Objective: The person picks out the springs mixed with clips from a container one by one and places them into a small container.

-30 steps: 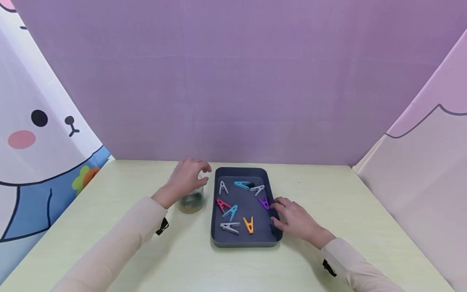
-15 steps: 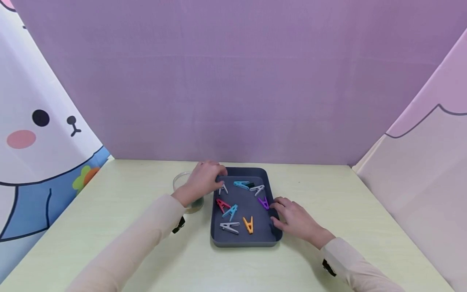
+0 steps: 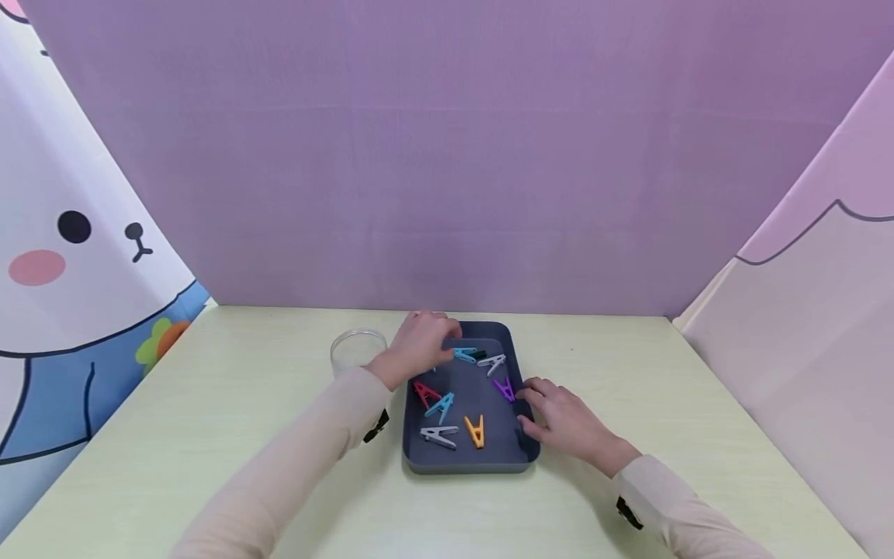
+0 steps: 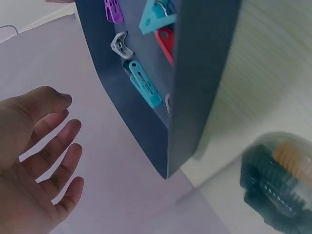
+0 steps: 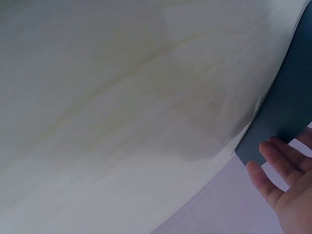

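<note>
My left hand (image 3: 422, 341) is over the far left part of a dark grey tray (image 3: 468, 462), fingers loosely bent, nothing held. The left wrist view shows its palm and spread fingers. Several plastic clothespins lie in the tray: a blue one (image 3: 464, 355) nearest the left fingertips, a white one (image 3: 492, 362), a purple one (image 3: 504, 390), a red one (image 3: 423, 393) and an orange one (image 3: 476, 432). Another pale clothespin is mostly hidden under the left hand. At the tray's right wall, my right hand (image 3: 566, 419) rests its extended fingers on the rim.
Left of the tray stands a clear round jar (image 3: 358, 349), partly covered by the left forearm. Dark green and orange coiled bands (image 4: 273, 187) show inside it. A purple cloth (image 3: 447, 155) hangs behind the table (image 3: 628, 373).
My left hand has moved rightward from over the jar to over the tray's far end, uncovering the jar's rim. The right hand and the tray have stayed put.
</note>
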Tool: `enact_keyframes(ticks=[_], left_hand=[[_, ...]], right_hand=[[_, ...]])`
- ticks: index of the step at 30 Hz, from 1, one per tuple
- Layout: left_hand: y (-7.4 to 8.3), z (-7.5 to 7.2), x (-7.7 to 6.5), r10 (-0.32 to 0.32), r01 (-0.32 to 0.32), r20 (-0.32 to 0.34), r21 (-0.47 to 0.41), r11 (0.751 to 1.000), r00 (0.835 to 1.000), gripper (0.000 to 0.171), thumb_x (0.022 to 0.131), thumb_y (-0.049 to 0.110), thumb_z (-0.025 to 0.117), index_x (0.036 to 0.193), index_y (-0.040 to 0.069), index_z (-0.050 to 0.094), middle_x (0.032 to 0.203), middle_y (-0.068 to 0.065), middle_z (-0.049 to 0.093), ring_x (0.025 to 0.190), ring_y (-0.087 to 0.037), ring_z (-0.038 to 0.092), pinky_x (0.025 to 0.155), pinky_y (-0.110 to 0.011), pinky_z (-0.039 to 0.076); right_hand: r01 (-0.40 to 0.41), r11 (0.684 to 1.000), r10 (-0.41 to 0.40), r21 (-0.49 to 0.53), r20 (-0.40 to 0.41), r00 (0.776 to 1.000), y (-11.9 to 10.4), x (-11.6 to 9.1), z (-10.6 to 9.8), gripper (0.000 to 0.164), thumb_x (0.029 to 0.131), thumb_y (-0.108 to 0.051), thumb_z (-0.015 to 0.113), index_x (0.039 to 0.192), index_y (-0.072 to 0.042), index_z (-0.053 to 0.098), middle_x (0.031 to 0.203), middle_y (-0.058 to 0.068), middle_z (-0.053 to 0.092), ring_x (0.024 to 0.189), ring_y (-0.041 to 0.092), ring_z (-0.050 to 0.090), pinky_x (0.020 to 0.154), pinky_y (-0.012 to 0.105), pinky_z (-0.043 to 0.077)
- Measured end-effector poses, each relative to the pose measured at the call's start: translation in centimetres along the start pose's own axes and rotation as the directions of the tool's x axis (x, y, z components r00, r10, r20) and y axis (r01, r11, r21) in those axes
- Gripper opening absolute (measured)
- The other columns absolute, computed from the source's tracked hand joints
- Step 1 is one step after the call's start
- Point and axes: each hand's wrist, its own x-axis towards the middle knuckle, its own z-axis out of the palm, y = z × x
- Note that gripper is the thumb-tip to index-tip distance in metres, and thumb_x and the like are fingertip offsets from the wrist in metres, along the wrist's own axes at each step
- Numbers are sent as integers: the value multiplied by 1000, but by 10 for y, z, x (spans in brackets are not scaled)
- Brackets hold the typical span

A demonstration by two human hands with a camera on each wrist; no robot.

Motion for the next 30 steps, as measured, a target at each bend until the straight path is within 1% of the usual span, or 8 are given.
enact_keyframes(ticks=[6, 12, 17, 23, 30], left_hand=[[10, 4, 10, 3, -3, -5, 5, 1000, 1000, 22, 78, 24, 70, 99, 19, 67, 97, 4, 67, 91, -17, 59, 86, -39, 42], [19, 5, 20, -15, 15, 21, -2, 1000, 1000, 22, 80, 25, 68, 102, 19, 66, 98, 4, 67, 90, -17, 59, 84, -39, 41], [23, 14, 29, -30, 29, 19, 23, 999, 999, 22, 80, 26, 68, 102, 21, 66, 97, 6, 67, 91, -16, 59, 87, -39, 42], [26, 24, 36, -46, 45, 14, 50, 998, 999, 22, 79, 29, 69, 100, 22, 66, 90, 8, 66, 85, -13, 58, 83, -37, 44], [28, 34, 43, -85, 85, -10, 27, 996, 996, 20, 79, 28, 70, 98, 23, 65, 85, 10, 63, 84, -13, 56, 84, -37, 42]], right_hand=[[-3, 1000, 3, 5, 0, 1000, 1, -1, 0, 36, 81, -33, 64, 108, -8, 63, 113, 7, 57, 97, 19, 57, 83, 38, 49], [12, 1000, -12, 3, -18, 1000, 2, -1, 0, 35, 81, -32, 64, 107, -9, 63, 112, 6, 57, 96, 19, 58, 82, 37, 49], [26, 1000, -26, 6, -35, 999, 2, -1, 1, 35, 81, -32, 64, 107, -9, 63, 112, 6, 57, 94, 19, 58, 82, 37, 50], [60, 998, -60, -12, -52, 997, 1, -1, 3, 33, 81, -31, 64, 106, -9, 64, 109, 5, 58, 92, 17, 58, 79, 35, 50], [56, 998, -56, -8, -53, 997, 1, -1, 3, 34, 81, -31, 64, 106, -8, 63, 109, 5, 58, 92, 17, 58, 79, 35, 50]])
